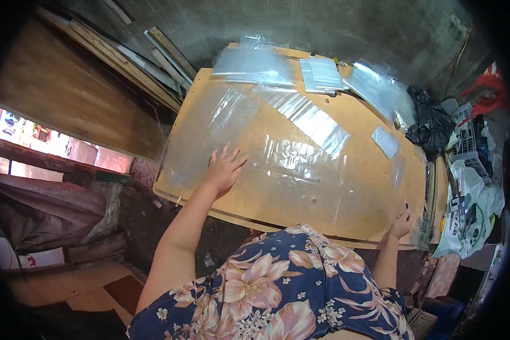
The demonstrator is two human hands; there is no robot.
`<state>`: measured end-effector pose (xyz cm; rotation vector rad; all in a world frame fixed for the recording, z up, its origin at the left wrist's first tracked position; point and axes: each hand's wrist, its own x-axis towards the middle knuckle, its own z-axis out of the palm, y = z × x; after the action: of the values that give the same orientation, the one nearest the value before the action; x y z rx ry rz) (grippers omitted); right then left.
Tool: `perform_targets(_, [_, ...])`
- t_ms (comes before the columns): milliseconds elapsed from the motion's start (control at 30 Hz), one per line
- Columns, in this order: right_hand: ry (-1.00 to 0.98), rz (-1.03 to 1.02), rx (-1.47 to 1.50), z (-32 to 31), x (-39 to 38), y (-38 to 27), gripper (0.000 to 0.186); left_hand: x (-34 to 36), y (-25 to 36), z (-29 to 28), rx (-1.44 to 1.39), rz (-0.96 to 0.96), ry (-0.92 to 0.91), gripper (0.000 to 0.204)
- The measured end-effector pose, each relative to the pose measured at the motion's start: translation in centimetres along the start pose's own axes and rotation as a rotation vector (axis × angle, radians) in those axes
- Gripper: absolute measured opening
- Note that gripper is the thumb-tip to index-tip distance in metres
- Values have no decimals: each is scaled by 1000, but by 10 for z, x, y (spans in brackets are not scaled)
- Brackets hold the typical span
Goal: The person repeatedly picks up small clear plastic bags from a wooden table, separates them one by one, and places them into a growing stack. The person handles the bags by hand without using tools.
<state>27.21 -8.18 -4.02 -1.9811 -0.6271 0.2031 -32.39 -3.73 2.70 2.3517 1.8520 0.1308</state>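
My left hand (225,168) rests with its fingers spread on a large clear plastic sheet (272,164), which lies over a tan wooden board tabletop (374,195). Glare shows creases in the sheet, and its edges are hard to follow. Close to the board's right front edge, my right hand (402,223) is closed, with a small dark tip poking out above the fingers; its kind is too small to make out. Between the hands and the back stretches a shiny clear plastic strip (317,122). A small pale plastic piece (385,141) lies farther right.
Along the back edge lie a pile of clear plastic sheets (252,65), flat packs of clear bags (322,75) and more plastic (377,88). A black plastic bag (428,122), a grey crate (467,136) and a white-green bag (464,218) crowd the right side. Wooden planks (119,62) lean at left.
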Motion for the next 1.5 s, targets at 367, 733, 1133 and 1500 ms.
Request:
perform_targets(367, [-354,-186,306,65,-102,-120,17,-17,-20,-4,1,140,-92,41])
perform_targets(733, [-784,-350,233,125,-224,-197,14,-11,-35,-13,-38,152,-57,37])
perform_targets(1133, [-1062,-800,-63,181,-294,-220,14,-9,-44,-13,-57,193,-57,38])
perform_targets(1500, [-1068,-882,-96,196,-309,-210,13,-2,-47,-15,-62,208,-106,42])
